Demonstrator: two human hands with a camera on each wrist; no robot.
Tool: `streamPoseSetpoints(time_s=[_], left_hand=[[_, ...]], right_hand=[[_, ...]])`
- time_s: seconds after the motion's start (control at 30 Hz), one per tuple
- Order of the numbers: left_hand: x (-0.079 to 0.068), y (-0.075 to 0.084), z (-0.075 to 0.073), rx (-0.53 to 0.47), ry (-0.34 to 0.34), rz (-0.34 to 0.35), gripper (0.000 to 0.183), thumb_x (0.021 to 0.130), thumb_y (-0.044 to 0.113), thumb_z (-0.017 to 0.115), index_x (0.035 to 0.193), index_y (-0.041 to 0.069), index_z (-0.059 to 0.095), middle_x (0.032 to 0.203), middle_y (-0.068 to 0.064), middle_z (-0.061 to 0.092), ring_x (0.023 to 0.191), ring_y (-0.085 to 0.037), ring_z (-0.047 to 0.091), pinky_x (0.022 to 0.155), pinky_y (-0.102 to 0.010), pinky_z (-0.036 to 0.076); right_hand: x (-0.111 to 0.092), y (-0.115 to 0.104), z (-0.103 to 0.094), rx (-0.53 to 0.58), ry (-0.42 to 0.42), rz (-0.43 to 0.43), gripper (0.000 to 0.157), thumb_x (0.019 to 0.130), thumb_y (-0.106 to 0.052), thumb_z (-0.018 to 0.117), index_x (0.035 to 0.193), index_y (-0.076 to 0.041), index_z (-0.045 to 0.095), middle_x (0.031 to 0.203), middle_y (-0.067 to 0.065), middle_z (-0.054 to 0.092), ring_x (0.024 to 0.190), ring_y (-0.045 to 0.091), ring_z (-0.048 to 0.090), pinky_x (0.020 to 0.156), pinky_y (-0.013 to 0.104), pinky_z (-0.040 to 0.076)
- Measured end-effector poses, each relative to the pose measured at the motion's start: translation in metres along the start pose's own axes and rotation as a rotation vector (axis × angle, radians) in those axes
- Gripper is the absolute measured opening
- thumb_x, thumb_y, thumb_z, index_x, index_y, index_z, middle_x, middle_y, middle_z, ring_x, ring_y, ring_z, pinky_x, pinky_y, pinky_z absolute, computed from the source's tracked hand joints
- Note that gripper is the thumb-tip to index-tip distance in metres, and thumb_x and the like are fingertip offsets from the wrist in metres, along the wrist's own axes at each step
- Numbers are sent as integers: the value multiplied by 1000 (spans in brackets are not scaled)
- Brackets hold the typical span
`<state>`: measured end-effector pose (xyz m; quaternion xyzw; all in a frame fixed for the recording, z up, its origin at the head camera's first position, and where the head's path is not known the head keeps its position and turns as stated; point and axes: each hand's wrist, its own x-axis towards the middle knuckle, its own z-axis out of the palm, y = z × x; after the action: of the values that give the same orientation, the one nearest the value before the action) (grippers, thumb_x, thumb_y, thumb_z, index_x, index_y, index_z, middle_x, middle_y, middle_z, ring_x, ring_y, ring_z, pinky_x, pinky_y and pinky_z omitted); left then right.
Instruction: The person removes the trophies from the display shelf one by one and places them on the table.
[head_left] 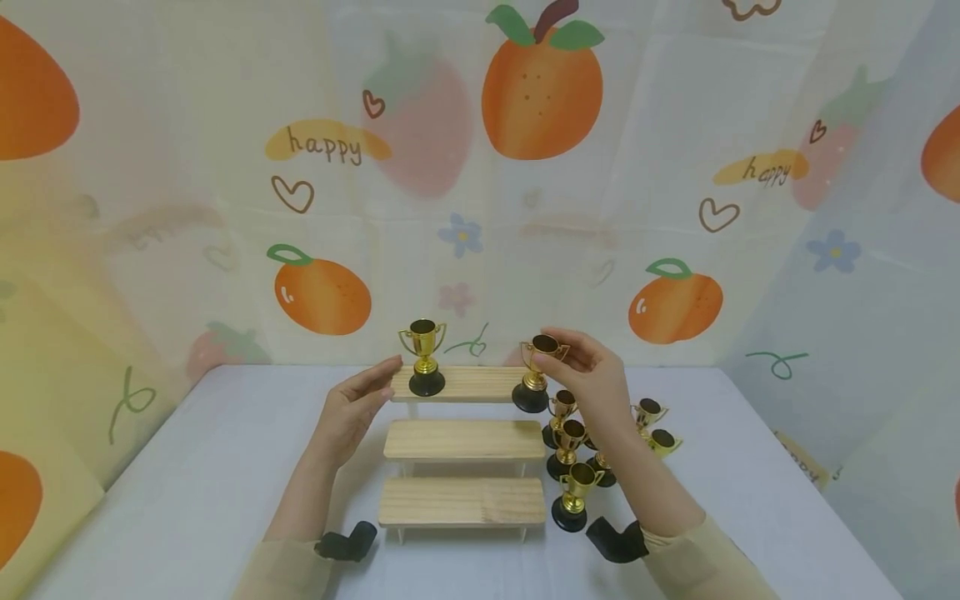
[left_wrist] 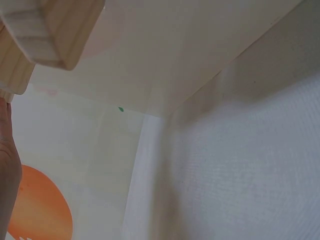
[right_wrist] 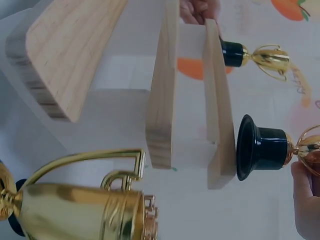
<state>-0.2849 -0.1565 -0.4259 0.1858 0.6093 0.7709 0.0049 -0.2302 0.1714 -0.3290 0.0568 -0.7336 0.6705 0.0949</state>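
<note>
A three-tier wooden display stand (head_left: 465, 439) stands on the white table. At the left end of its top board, my left hand (head_left: 347, 415) grips the edge with thumb and fingers. On that board's left side a gold trophy cup (head_left: 424, 346) with a black base stands upright. My right hand (head_left: 588, 375) pinches a second trophy cup (head_left: 535, 377) by its gold upper part, over the board's right end. In the right wrist view, that cup's black base (right_wrist: 267, 149) is very close to the board; whether it touches, I cannot tell.
Several more trophies stand right of the stand, including a front one (head_left: 576, 498) and one beyond my right forearm (head_left: 663, 442). A large gold cup (right_wrist: 85, 212) fills the lower left of the right wrist view. Behind the table hangs a fruit-print curtain (head_left: 540, 250).
</note>
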Motion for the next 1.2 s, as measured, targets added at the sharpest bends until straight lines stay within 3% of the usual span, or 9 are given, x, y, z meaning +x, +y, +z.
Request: streamPoseSetpoints(time_s=[0.37,0.87,1.2], left_hand=[[1,0,1,19,8,-8,52,94,-2,59,142,-11,41,128,21,64,125,7,55,108,-10,45],[0,-1,1,11,6,-2,50,94,-2,58,141,-10,44,128,21,65,125,7,56,108,-11,45],[0,0,1,-7,14,-18,50,94,-3,58,142,-9,43,128,21,65,125,7,55,108,-11,45]], right_hand=[[-13,-2,-25,-6,46,-1,41,87,-22,76,125,-17,64,97,-19,69,89,1,65,88,15,57],[-37,15,-51,-184,119,74,48,87,-33,76,130,-16,62,104,-23,66,94,-2,64,83,10,55],[-49,23,-58,-173,146,110,48,87,-29,76,130,-12,62,107,-23,64,98,-4,63,85,6,53]])
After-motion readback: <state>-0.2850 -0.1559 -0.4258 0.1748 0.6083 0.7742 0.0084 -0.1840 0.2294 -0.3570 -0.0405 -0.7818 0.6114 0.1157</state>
